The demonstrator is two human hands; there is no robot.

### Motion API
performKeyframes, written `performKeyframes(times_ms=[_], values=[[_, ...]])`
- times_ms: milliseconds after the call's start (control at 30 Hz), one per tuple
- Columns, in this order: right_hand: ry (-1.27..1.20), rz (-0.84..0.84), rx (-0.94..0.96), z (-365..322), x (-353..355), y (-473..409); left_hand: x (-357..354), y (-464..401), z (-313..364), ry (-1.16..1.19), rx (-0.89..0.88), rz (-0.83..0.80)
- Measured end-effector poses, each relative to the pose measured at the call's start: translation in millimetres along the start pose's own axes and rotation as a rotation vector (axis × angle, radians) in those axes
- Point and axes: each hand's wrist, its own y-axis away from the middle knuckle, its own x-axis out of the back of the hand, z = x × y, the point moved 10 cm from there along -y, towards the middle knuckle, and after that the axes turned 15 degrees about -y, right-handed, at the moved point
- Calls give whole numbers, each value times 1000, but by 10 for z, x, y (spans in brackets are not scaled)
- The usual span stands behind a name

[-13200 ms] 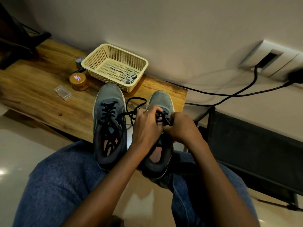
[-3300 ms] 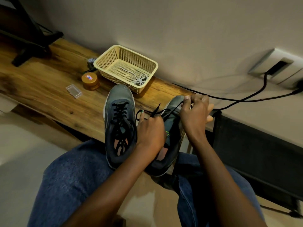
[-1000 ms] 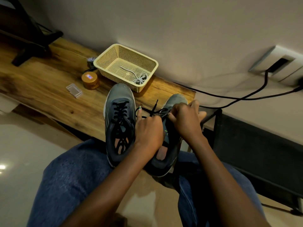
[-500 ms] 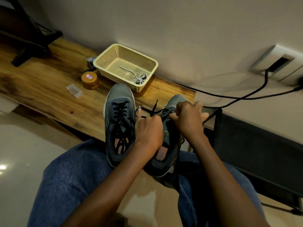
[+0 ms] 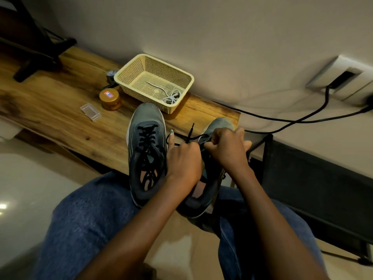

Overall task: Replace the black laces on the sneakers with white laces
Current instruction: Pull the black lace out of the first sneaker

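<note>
Two grey sneakers rest between my lap and the wooden bench (image 5: 60, 110). The left sneaker (image 5: 146, 152) is still fully laced in black. The right sneaker (image 5: 207, 178) is mostly covered by my hands. My left hand (image 5: 183, 160) pinches the loose black lace (image 5: 189, 134), whose tip sticks up, with one finger pointing out. My right hand (image 5: 226, 148) grips another part of that lace over the shoe's front eyelets. White laces (image 5: 170, 97) lie coiled in the cream basket (image 5: 129, 74).
An orange-lidded jar (image 5: 110, 99) and a small clear plastic box (image 5: 90, 111) sit on the bench left of the sneakers. Black cables (image 5: 282, 118) run from a wall socket (image 5: 343, 77). A dark stand (image 5: 314, 190) is at the right and a black frame (image 5: 36, 47) at far left.
My right hand has drawn in closer to my left hand over the right sneaker. The lace tip still stands up between them. The left sneaker has not moved.
</note>
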Motion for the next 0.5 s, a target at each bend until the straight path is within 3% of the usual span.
performKeyframes(times_ms=[300,500], values=[[-209,238,-37,171,483,-41,-19,-21,-117,-23,60,-21],[-193,160,-89,301,426,-106,43,-39,-97,-77,83,27]])
